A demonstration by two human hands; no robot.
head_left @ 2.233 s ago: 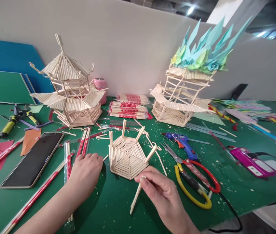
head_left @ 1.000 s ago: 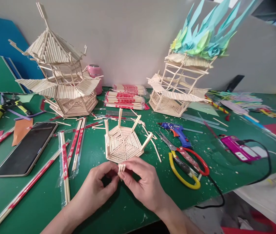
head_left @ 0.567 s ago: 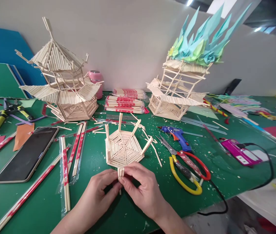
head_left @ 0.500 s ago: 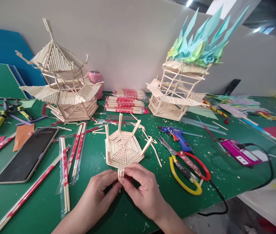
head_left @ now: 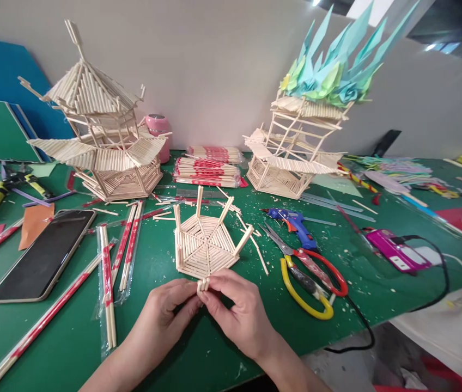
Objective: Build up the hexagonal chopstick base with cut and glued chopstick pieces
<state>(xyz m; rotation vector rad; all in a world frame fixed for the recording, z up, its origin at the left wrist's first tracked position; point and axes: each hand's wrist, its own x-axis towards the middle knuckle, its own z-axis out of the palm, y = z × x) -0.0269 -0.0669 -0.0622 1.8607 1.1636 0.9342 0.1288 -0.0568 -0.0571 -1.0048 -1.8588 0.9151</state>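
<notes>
Between the fingertips of my left hand [head_left: 172, 310] and my right hand [head_left: 233, 307] are a few short wooden sticks [head_left: 202, 285], side by side. Both hands are closed in a pinch on them, from opposite sides. Just beyond my fingers sits a hexagonal stick base [head_left: 206, 245] with several short posts standing up at its corners. To its right lie scissors [head_left: 310, 275] with one red and one yellow handle loop. Behind them a blue glue gun [head_left: 292, 224] rests on its side.
Two stick pavilions [head_left: 108, 163] [head_left: 292, 158] stand at the back, the right one topped with paper leaves. Bundles of wrapped chopsticks [head_left: 210, 171] lie between them. A phone [head_left: 43, 256] and packaged chopsticks [head_left: 108, 294] lie left. A magenta power strip [head_left: 396, 250] with cables is at right.
The short sticks have tipped slightly between my fingers, their ends now turned more sideways. My hands stay close together in nearly the same place. The view has shifted a little.
</notes>
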